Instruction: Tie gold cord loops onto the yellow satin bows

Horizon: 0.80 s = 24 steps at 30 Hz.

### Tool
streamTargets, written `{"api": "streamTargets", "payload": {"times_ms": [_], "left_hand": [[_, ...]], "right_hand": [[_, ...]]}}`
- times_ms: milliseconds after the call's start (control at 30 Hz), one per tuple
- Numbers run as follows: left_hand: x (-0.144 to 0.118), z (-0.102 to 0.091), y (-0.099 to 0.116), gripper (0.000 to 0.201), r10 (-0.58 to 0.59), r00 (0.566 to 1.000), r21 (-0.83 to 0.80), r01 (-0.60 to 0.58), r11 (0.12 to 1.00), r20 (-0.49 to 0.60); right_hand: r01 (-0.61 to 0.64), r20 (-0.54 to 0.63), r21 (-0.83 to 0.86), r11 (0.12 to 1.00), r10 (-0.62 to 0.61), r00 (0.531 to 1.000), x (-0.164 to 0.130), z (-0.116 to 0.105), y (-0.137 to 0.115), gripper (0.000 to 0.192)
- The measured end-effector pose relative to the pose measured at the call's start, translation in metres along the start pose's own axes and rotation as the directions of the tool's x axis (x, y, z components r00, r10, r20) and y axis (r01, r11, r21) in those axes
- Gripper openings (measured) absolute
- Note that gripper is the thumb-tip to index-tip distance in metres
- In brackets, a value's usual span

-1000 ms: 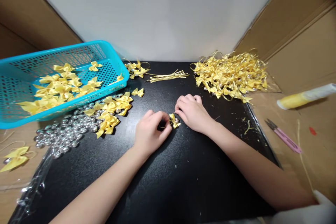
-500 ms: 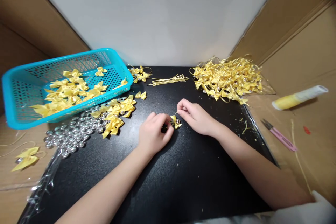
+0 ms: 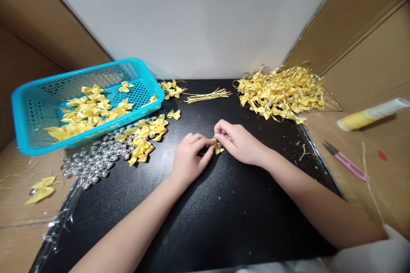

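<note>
My left hand [image 3: 188, 160] and my right hand [image 3: 238, 141] meet over the middle of the black mat [image 3: 205, 217]. Between their fingertips they pinch one small yellow ribbon bow [image 3: 218, 146] with a silver bead and a thin gold thread. The bow lies just above the mat and is partly hidden by my fingers. Loose yellow bows [image 3: 144, 136] and a heap of silver beads [image 3: 94, 161] lie to the left of my left hand.
A turquoise mesh basket [image 3: 38, 136] with several yellow bows stands tilted at the left. A big pile of finished bows [image 3: 282, 93] lies at the back right, gold threads [image 3: 206, 95] at the back. Pink snips [image 3: 347, 163] and a yellow roll [image 3: 371, 115] rest on cardboard at the right.
My hands have closed in on the bow: the fingertips now touch around it and hide more of it. The view has shifted slightly.
</note>
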<state>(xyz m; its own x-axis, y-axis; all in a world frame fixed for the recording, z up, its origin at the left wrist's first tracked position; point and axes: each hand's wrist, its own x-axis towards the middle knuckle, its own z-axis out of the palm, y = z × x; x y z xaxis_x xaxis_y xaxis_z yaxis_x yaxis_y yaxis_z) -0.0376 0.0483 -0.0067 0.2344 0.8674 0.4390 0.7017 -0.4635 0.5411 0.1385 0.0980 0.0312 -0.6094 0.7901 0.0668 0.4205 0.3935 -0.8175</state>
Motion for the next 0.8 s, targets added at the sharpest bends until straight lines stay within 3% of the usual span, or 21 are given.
{"api": "streamTargets", "payload": {"times_ms": [567,800], "left_hand": [[-0.002,0.001,0.001,0.004,-0.214,0.975,-0.03,0.216,0.976,0.058],[0.0,0.001,0.004,0.001,-0.208,0.976,-0.057,0.212,0.976,0.062]], "right_hand": [[-0.025,-0.022,-0.031,0.999,0.024,0.999,0.001,-0.014,-0.002,0.011],[-0.082,0.107,-0.074,0.994,0.089,0.99,-0.003,-0.034,-0.002,0.012]]}}
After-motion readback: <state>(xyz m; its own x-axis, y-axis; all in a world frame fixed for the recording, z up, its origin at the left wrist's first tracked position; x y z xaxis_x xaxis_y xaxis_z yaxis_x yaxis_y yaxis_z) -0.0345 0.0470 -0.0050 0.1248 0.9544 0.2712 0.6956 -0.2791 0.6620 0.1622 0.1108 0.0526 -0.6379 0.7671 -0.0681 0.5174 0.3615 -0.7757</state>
